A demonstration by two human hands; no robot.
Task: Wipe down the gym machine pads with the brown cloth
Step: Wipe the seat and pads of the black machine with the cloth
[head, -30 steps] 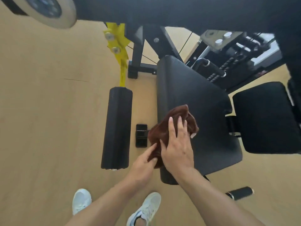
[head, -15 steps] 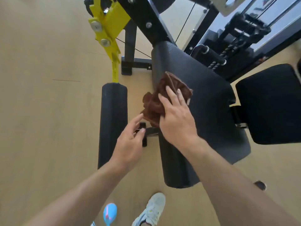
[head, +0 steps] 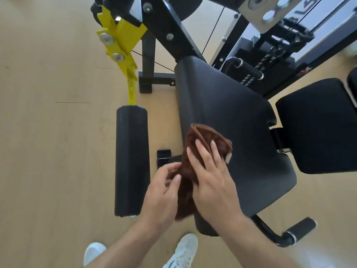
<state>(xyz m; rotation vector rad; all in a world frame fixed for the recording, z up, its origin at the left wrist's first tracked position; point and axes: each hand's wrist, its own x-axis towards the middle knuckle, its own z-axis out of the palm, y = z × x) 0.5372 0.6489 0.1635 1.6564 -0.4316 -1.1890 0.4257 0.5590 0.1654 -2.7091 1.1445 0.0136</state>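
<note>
Your right hand [head: 210, 182], fingers spread, presses the crumpled brown terry cloth [head: 195, 167] flat against the left edge of the long black vinyl seat pad [head: 231, 113]. Your left hand [head: 164, 192] pinches the cloth's hanging end beside that edge; gather it, then sweep in long overlapping strokes along the pad.

A strip of bare light wooden floor [head: 166, 120] runs between the black cylindrical foam roller pad [head: 132, 161] and the wide black vinyl seat pad [head: 231, 117], broken midway by a small black bracket [head: 163, 158]. A yellow steel lever arm [head: 123, 49] and black frame tubes [head: 170, 28] close the far end. Floor left of the roller lies open.
</note>
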